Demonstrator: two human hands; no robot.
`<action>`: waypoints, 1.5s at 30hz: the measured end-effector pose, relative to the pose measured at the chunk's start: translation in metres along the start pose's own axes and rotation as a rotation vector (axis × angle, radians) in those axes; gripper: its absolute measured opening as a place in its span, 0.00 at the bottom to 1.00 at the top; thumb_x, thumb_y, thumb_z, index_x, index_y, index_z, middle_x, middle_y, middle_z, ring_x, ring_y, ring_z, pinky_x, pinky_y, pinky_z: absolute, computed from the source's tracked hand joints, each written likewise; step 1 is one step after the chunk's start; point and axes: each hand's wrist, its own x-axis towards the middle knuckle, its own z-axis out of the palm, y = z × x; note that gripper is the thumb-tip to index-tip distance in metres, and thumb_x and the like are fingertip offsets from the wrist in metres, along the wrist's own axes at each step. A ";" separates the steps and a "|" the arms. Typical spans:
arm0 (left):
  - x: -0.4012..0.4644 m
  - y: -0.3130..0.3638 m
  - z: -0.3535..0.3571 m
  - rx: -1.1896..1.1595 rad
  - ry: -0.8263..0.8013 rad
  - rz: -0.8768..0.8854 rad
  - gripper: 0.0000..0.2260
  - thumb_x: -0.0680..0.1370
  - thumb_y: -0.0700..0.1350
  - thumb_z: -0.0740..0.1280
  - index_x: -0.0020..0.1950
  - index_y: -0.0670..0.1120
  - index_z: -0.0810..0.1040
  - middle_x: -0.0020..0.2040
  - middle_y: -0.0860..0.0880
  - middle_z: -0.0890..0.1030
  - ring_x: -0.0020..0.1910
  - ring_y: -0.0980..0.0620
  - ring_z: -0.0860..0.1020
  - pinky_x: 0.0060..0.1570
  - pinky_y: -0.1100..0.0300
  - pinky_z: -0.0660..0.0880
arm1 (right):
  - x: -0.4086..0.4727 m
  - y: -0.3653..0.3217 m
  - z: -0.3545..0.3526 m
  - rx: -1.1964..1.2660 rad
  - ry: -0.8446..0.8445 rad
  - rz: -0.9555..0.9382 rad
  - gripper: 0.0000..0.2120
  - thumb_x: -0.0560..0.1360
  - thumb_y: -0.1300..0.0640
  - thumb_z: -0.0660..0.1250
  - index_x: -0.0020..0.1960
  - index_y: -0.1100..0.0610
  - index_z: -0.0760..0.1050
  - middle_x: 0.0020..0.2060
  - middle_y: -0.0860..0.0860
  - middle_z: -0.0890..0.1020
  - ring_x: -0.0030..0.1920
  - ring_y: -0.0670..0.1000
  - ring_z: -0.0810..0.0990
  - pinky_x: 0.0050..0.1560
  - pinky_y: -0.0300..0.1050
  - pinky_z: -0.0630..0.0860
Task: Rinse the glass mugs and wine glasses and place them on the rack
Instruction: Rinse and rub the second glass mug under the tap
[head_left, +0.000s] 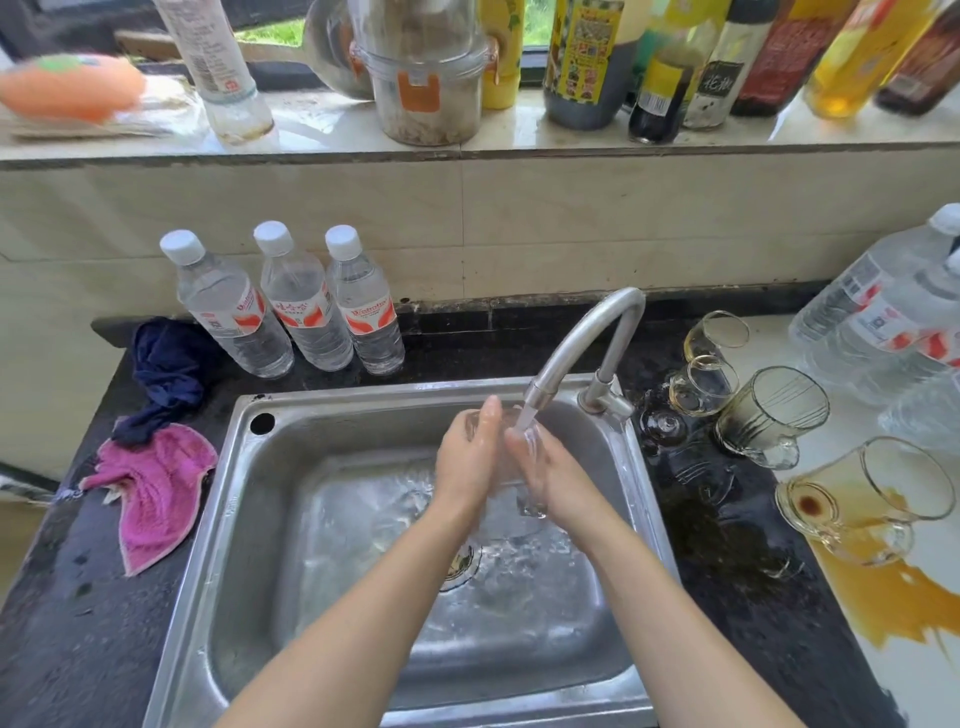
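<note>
glass (511, 457): wet, slippery, fragile | you are cupping it, left hand (467, 457) and right hand (550, 467) grip wrapping its body | tap (582, 353) running

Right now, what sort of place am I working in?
Most likely a home kitchen: a steel sink with a running tap, sauce and oil bottles on the window ledge, and used glass mugs waiting on the counter.

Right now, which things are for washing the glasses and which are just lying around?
For the job: glass between left hand and right hand, tap, sink, dirty mugs, wine glasses.

Lying about: water bottles, pink cloth, blue cloth, sauce bottles.
</note>
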 end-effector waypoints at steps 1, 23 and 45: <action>0.000 -0.003 -0.002 0.023 0.054 0.029 0.18 0.78 0.60 0.60 0.53 0.46 0.76 0.45 0.52 0.81 0.47 0.52 0.78 0.43 0.60 0.73 | 0.001 -0.002 -0.004 -0.014 0.097 0.029 0.10 0.80 0.47 0.58 0.57 0.47 0.75 0.52 0.43 0.80 0.55 0.46 0.78 0.48 0.40 0.76; 0.000 0.013 -0.017 0.627 0.059 0.352 0.20 0.79 0.61 0.57 0.64 0.50 0.70 0.56 0.52 0.79 0.55 0.49 0.77 0.46 0.56 0.67 | 0.007 -0.037 -0.005 0.187 0.095 0.312 0.20 0.81 0.52 0.51 0.33 0.57 0.66 0.20 0.48 0.63 0.21 0.49 0.62 0.25 0.41 0.65; -0.010 -0.014 -0.034 0.268 -0.354 0.197 0.30 0.71 0.51 0.74 0.68 0.51 0.63 0.61 0.53 0.76 0.59 0.60 0.76 0.58 0.64 0.73 | -0.006 -0.015 -0.029 0.155 -0.147 0.261 0.21 0.80 0.45 0.57 0.36 0.56 0.75 0.24 0.49 0.75 0.27 0.47 0.74 0.35 0.41 0.74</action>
